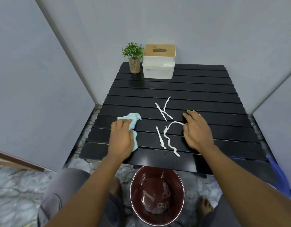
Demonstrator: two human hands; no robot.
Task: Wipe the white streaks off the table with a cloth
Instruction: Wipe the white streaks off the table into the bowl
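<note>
Left hand (121, 136) clutches cloth (131, 119) – right hand (196, 128) flat (empty) beside white streaks (166, 136).

White streaks (166, 128): several thin, ropy, raised lines on the black slatted bench (207, 99), crossing the slats in its near-centre area. Upper group forms a rough K shape; lower group has one short straight streak, one long wavy streak running to the near edge, and a curved arc bending right. Still unwiped. Cloth (133, 122): light blue, small, crumpled, lying on the bench left of the streaks, well apart from them, pressed down under the left hand (121, 138) with bunched ends sticking out past the fingers (123, 123) and by the wrist.
</note>
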